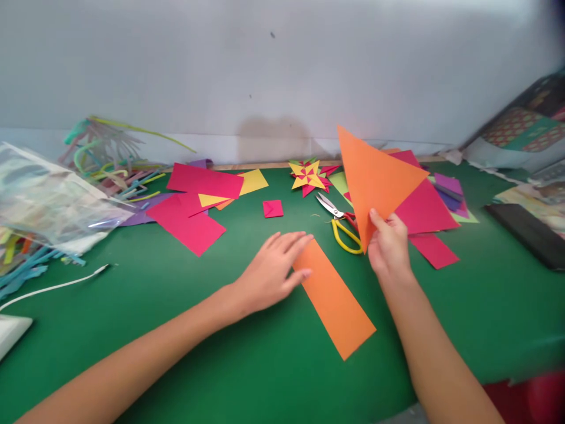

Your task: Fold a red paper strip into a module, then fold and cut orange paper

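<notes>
My right hand [389,244] pinches an orange paper triangle [379,176] near its lower corner and holds it up above the table. My left hand [276,268] rests with fingers stretched out and thumb apart, touching the upper end of an orange paper strip [338,300] that lies flat. Between the hands and a little farther back are yellow-handled scissors [346,235], blades parted and pointing away to the left. A small folded red paper square [272,208] sits beyond my left hand. Behind the scissors lies a yellow, red and green paper star [308,175].
Red paper sheets [194,227] and yellow pieces spread at the back left, beside a clear plastic bag [57,188] and colourful strips. More red paper [424,209] lies right of the triangle. A black flat object [527,235] and white cable [66,288] lie on the green table [212,371].
</notes>
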The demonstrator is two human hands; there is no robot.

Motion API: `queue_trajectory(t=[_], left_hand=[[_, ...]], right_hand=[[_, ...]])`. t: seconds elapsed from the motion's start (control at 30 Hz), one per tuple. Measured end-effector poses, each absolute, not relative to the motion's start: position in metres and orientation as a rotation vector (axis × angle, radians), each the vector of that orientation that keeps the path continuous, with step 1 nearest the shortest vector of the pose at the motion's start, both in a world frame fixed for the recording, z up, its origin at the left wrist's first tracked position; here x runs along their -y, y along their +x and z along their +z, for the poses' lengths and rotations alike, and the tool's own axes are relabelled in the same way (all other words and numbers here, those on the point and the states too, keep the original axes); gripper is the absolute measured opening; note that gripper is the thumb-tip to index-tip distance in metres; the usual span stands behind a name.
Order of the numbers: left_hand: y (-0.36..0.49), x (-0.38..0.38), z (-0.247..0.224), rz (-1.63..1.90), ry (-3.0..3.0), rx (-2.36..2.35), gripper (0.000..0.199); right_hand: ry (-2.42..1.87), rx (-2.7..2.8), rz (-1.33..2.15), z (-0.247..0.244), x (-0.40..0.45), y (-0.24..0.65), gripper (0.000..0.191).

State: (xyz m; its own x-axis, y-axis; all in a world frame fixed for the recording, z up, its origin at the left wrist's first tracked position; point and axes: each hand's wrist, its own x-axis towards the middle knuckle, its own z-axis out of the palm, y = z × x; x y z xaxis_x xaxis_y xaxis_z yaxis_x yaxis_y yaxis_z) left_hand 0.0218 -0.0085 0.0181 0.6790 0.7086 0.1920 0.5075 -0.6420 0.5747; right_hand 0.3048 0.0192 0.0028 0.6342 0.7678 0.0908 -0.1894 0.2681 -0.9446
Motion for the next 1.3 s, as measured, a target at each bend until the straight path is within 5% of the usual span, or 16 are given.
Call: queue_trajectory(t=[0.17, 0.67, 0.9, 1.1, 1.3], left_hand=[[0.037, 0.022, 0.000, 0.372, 2.599, -0.894, 0.092], [-0.035, -0.085, 0.002, 1.017, 1.748, -1.307, 0.069], [-0.122, -0.136, 0.007, 1.481, 1.922, -1.694, 0.108], [-0.082, -0.112, 0.015, 1.489, 1.949, -1.319, 0.086], [-0.027, -0.083, -0.014, 1.250, 1.649, -1.117, 0.067]], right_hand=[[-1.133, 0.701, 0.791, 0.002, -0.016, 0.295, 0.034], [-1.221, 0.802, 1.027, -0.004, -0.013, 0.278, 0.039], [-1.222, 0.870, 1.061, -0.001, -0.010, 0.275, 0.044], [-1.204, 0.987, 1.107, 0.002, -0.006, 0.271, 0.031], [-1.262, 1.090, 1.082, 0.004, -0.010, 0.279, 0.037]])
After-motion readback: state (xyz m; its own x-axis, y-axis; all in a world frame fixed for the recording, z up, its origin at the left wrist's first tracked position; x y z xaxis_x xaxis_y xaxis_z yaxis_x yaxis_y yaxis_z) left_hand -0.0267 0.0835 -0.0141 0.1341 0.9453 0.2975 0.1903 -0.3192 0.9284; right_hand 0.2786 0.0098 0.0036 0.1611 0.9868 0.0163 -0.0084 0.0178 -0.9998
